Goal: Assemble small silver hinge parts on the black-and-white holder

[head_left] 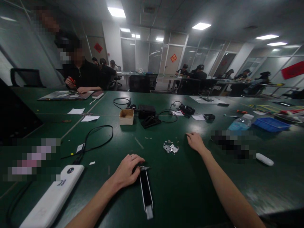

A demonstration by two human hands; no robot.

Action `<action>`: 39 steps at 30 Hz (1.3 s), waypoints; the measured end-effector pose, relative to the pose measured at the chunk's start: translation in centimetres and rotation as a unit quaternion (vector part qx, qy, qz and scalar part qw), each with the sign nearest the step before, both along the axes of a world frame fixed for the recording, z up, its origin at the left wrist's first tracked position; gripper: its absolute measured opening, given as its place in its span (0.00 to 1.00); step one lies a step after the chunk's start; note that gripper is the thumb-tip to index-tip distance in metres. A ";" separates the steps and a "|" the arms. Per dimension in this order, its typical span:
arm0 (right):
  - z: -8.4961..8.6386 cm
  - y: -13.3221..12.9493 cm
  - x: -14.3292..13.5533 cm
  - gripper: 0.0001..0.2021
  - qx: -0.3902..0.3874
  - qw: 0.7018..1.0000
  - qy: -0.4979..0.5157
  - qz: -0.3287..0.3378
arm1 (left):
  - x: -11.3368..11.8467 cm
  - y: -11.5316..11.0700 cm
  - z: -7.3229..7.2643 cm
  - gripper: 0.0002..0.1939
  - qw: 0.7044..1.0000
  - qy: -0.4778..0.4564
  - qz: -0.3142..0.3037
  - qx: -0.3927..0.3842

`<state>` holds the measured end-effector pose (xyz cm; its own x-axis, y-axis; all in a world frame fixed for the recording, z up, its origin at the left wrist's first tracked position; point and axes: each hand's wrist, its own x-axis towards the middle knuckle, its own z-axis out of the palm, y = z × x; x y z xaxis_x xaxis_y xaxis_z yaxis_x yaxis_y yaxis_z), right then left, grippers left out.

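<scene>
My left hand [129,169], a ring on one finger, is curled at the upper end of a long narrow black and silver object [146,190] lying on the green table. Thumb and fingers close on that end, where a small metal piece sticks out to the right; a pale tab shows at the lower end. To the right, my right hand [196,142] rests on the tabletop with its index finger stretched out and nothing visible in it. Between the hands lie flat silver metal plates [170,148], with several tiny rings and small parts around them, apart from both hands.
A white power bank [53,196] with a black cable lies at left. Ahead stand a small open box [126,117] and black devices [146,111] with cables. At right are a water bottle [241,123], a blue tray [270,124] and a white case [264,159]. Another person [83,74] sits opposite.
</scene>
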<state>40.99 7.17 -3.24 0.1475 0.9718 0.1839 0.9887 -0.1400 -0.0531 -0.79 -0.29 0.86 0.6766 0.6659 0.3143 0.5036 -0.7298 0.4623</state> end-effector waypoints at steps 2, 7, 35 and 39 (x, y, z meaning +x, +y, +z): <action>0.2 0.0 -0.1 0.18 -0.008 1.000 -0.009 0.009 | -0.1 0.0 0.2 0.18 1.000 0.005 -0.004 0.004; 1.1 -0.3 -0.9 0.15 -0.014 0.999 -0.025 0.042 | -0.1 -0.2 0.2 0.18 1.000 0.015 -0.019 0.004; 2.6 -1.9 -2.2 0.12 -0.071 0.990 0.025 0.120 | -0.3 -0.3 0.9 0.16 0.998 0.041 -0.040 -0.003; 2.8 -1.9 -2.5 0.11 -0.088 0.989 0.041 0.110 | -0.4 -0.3 1.0 0.16 0.998 0.047 -0.047 -0.014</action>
